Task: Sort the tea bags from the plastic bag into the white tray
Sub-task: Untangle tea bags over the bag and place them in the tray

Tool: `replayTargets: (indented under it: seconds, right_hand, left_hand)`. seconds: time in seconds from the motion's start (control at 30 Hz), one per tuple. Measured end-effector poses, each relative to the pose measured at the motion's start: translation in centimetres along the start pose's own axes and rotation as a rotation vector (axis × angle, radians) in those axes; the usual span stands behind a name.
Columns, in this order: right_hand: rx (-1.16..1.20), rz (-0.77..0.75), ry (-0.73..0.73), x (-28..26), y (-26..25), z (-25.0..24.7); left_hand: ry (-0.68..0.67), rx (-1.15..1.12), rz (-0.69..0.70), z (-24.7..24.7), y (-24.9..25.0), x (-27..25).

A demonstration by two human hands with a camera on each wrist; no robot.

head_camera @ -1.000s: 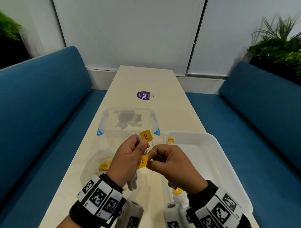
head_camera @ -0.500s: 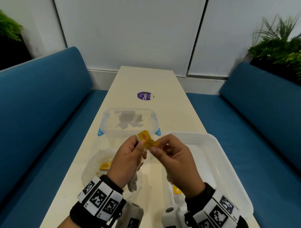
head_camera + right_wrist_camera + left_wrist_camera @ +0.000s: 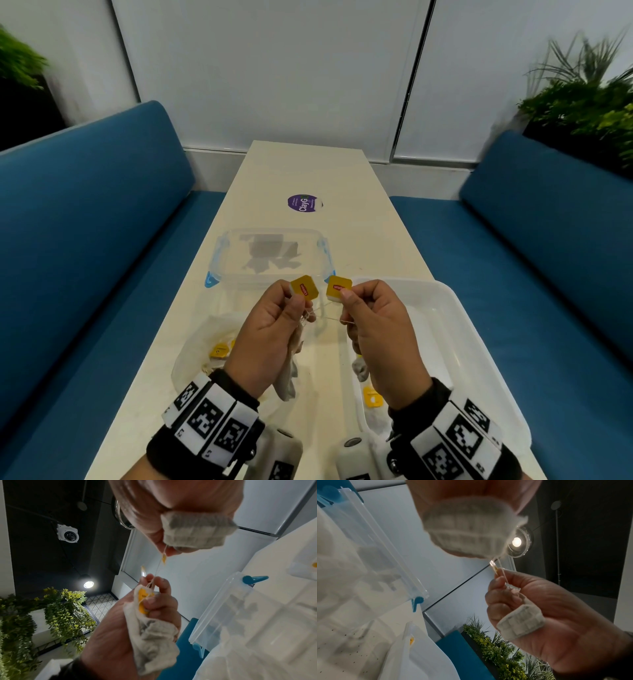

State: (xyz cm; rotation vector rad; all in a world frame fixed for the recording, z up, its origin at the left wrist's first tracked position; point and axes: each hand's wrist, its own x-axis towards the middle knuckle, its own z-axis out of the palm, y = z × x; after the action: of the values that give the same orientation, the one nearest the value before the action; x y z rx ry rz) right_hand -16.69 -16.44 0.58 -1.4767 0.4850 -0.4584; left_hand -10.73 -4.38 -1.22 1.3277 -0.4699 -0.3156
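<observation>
Left hand (image 3: 270,329): pinching a yellow tag (image 3: 304,287) and gripping a bunch of tea bags (image 3: 150,632), seen only from the right wrist.
Right hand (image 3: 376,329): pinching the second tag (image 3: 338,287); tea bag (image 3: 520,620) curled in its palm.
White tray (image 3: 479,359): sitting beneath the right hand.
Plastic bag (image 3: 198,356): lying under the left.

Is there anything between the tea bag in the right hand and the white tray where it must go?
No object blocks the way to the white plastic tray. But thin strings still tie the right hand's tea bag to the bunch of bags held by the left hand.
</observation>
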Motion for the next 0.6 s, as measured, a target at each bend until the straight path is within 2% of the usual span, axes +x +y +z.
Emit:
replayTargets:
  seconds: [0.1, 0.27, 0.47, 0.6]
  right_hand:
    - [-0.019, -0.010, -0.007, -0.1, 0.0, 0.0]
    - [-0.044, -0.061, -0.055, 0.0, -0.1, 0.1]
    - [0.045, 0.032, -0.151, -0.1, -0.6, 0.5]
    - [0.020, 0.077, -0.228, -0.3, -0.9, 0.3]
  left_hand:
    - [0.020, -0.020, -0.013, -0.4, -0.4, 0.1]
    - [-0.027, -0.069, -0.069, -0.9, -1.1, 0.6]
    - [-0.018, -0.021, -0.116, -0.7, -0.9, 0.7]
    - [0.000, -0.012, -0.110, -0.6, -0.7, 0.7]
